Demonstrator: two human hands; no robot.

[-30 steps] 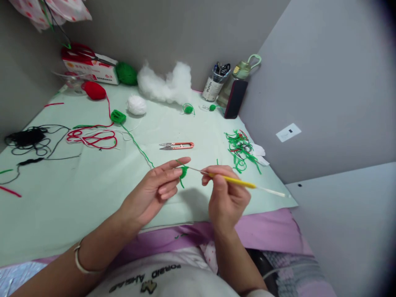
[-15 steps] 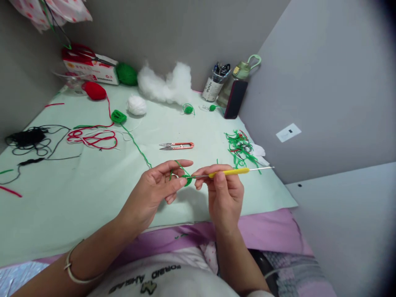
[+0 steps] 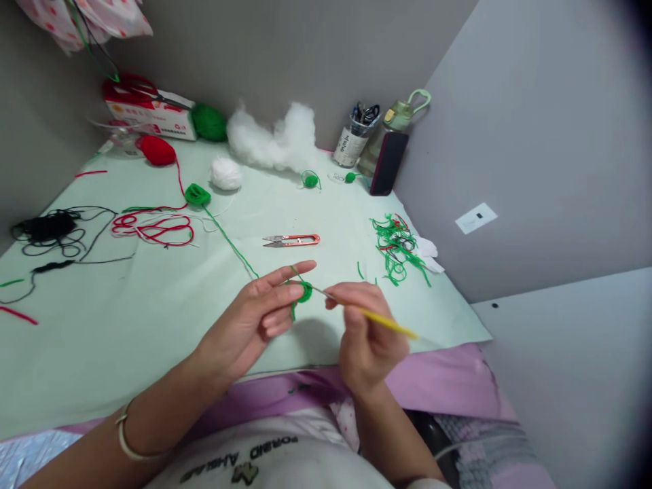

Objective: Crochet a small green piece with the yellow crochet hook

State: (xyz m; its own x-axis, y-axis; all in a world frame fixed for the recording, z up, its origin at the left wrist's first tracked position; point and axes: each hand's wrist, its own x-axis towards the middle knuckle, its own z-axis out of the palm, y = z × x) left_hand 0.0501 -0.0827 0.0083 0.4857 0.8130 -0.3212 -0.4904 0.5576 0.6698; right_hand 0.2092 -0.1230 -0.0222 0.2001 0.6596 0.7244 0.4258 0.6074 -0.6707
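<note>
Just beyond the left hand (image 3: 257, 305) I see orange snips (image 3: 288, 240) on the desk (image 3: 153, 305), and past the right hand (image 3: 371, 339) a tangle of yarn scraps (image 3: 394, 244), while the right's curled fingers grip a yellow hook (image 3: 387, 320) slanting forward-left, tip at the green crochet piece (image 3: 306, 293) pinched closed in the left.

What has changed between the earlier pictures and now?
The right hand sits slightly lower in view, and the rear end of its yellow-handled hook has dipped. Nothing was taken or let go: the left hand still pinches the green yarn piece. The snips stayed put.
</note>
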